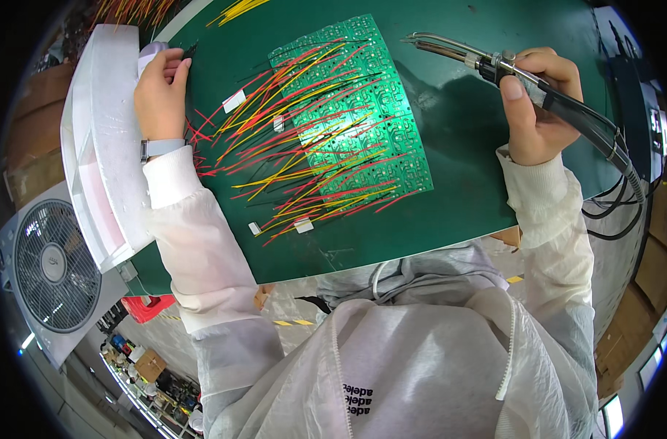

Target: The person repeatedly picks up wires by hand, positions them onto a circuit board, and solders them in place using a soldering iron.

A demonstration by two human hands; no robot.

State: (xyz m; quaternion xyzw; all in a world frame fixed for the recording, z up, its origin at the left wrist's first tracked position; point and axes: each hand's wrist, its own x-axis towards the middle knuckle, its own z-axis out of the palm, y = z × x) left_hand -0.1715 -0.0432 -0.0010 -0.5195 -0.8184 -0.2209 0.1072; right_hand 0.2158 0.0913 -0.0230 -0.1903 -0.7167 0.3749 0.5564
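My right hand [542, 102] is wrapped round a soldering iron [487, 66], whose metal tip and thin feed tube point left above the table. Left of that tip lies a green circuit board panel [396, 95], with many red, yellow and black wires [297, 132] across it and spreading past its left edge. My left hand [165, 84] is at the table's left side, apart from the panel, thumb and fingers pinched together. Something small and dark shows at its fingertips, too unclear to name. Small white pieces [234, 101] sit among the wire ends.
A white curved housing [103, 139] stands left of my left hand. Yellow wires [238, 10] lie at the far edge of the green table [465, 197]. Black cables [612, 227] hang at the right. A fan [51, 256] is at the lower left.
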